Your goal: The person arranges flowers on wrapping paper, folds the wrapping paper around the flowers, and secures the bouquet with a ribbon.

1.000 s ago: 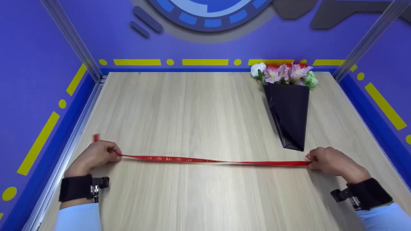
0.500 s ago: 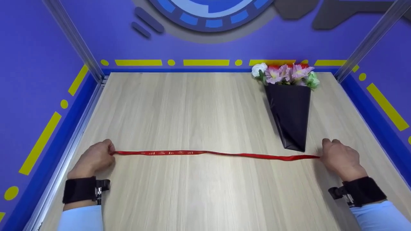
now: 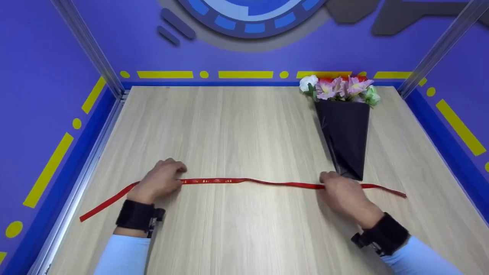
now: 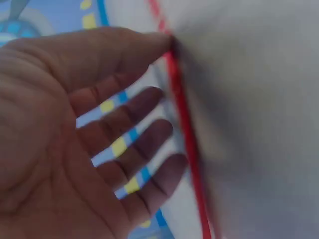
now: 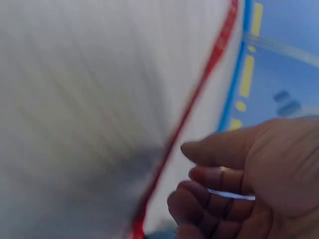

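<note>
A long red ribbon with small pale printing lies across the table, its two ends free on either side. Over its left part is my left hand. The left wrist view has that hand's thumb tip overlapping the ribbon, while the other fingers are spread and loosely bent. My right hand is over the ribbon's right part, just below the tip of the bouquet's wrap. Seen from the right wrist, its thumb and loosely curled fingers stand beside the ribbon with nothing between them.
A bouquet in black wrapping lies at the back right, with white, pink, red and green blooms at its far end. Blue-purple panels with yellow marks wall in the wooden table at the back and sides.
Both hands have let go of the ribbon's ends and moved inward along it, the left to the right and the right to the left. The stretched ribbon now lies down, slightly wavy.
</note>
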`<state>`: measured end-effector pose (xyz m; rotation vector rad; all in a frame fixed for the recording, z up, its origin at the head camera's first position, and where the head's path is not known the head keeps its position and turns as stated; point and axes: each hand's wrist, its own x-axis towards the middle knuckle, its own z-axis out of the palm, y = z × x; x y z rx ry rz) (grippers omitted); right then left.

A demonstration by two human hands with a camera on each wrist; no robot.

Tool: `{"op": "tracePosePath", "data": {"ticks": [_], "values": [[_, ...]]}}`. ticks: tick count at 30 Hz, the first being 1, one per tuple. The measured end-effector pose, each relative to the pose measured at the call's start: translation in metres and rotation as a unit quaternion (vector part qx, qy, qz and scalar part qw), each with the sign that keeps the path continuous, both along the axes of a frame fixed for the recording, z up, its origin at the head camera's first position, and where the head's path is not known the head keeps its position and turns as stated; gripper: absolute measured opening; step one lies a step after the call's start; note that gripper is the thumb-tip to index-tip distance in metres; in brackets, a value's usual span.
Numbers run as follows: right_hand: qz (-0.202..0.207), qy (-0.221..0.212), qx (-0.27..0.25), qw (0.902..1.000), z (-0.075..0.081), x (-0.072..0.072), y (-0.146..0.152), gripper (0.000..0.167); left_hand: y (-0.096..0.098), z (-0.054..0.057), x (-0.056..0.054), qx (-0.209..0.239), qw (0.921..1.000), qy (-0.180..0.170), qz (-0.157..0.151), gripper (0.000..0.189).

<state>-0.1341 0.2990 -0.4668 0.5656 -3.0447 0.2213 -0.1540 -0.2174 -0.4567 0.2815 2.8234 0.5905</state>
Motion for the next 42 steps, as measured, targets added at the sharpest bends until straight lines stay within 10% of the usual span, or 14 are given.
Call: {"op": "tracePosePath", "data": {"ticks": [5, 13, 20, 32, 42], "values": [[0.02, -0.006, 0.001, 0.9998, -0.011, -0.005, -0.01, 0.01, 0.013, -0.004, -0.005, 0.007, 0.9991, -0.039, -0.016, 0.015], [0.026, 0.046, 0.02, 0.9984, -0.018, -0.007, -0.006, 0.015, 0.013, -0.012, 0.003, -0.012, 0.9985, 0.031, -0.043, 0.015], [0.025, 0.066, 0.029, 0.9971, -0.021, -0.005, -0.004, 0.017, 0.002, -0.006, 0.013, -0.02, 0.9988, -0.009, -0.045, 0.024], [-0.011, 0.108, 0.027, 0.9937, -0.024, -0.005, 0.006, 0.015, -0.057, -0.005, 0.016, -0.065, 0.9894, 0.114, 0.063, 0.015], [-0.013, 0.099, 0.034, 0.9945, -0.023, -0.004, 0.01, 0.017, -0.087, 0.007, 0.029, -0.097, 0.9858, 0.018, 0.136, 0.013]]}}
